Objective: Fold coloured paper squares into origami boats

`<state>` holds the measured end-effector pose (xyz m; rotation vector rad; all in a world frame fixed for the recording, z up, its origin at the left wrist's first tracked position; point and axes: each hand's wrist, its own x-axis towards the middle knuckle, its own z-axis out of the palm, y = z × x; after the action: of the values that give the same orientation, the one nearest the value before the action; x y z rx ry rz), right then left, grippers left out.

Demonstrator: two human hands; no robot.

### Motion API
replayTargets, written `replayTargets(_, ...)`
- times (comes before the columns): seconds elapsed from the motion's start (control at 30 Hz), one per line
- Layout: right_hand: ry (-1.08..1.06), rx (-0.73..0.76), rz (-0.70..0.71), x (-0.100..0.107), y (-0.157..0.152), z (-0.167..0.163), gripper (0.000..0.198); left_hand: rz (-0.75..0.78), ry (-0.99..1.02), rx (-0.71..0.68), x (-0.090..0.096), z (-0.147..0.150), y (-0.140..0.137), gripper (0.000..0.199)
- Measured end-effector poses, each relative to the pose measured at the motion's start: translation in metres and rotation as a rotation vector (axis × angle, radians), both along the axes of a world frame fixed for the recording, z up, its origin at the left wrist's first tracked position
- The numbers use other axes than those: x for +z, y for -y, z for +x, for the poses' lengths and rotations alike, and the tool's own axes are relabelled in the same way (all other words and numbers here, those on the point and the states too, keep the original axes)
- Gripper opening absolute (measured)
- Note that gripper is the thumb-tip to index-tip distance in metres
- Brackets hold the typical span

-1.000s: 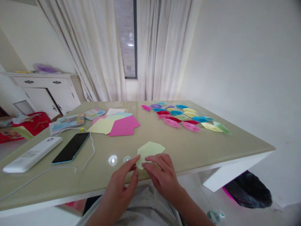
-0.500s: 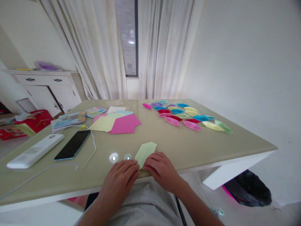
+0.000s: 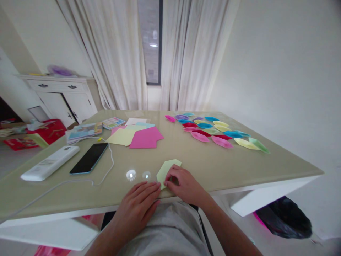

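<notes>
A pale green sheet of folded paper [image 3: 165,168] lies near the table's front edge, its upper corners angled. My left hand [image 3: 139,202] rests flat on the table edge with fingers stretched out, the fingertips touching the paper's lower left side. Over the paper's right side, my right hand [image 3: 183,183] is curled, thumb and forefinger pinched together at its lower part. The right hand covers some of the sheet. Farther back on the right lie several folded paper boat-like shapes [image 3: 222,141] in pink, red, blue, yellow, green and purple.
Loose coloured sheets [image 3: 145,138] lie at the middle left, beside booklets [image 3: 86,131]. A black phone [image 3: 89,159], a white power bank [image 3: 50,163] and a white cable [image 3: 112,161] occupy the left side. A black bag [image 3: 285,218] sits on the floor at right.
My right hand has lifted slightly from lying along the paper and now curls into a pinch. My left hand stays at the paper's left side. The view has shifted slightly.
</notes>
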<state>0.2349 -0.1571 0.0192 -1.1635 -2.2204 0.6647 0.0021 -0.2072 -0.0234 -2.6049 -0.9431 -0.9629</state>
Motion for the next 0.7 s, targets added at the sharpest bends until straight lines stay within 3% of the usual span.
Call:
replayTargets(0.5, 0.036, -0.040, 0.004, 0.0017, -0.0009, -0.0026, 0.011, -0.074, 0.018, -0.002, 0.0047, -0.0011, 0.0026, 0.029)
replayTargets(0.7, 0.019, -0.043, -0.002, 0.0015, -0.0014, -0.0019, 0.012, -0.185, 0.098, 0.024, 0.0076, -0.0009, 0.0017, 0.025)
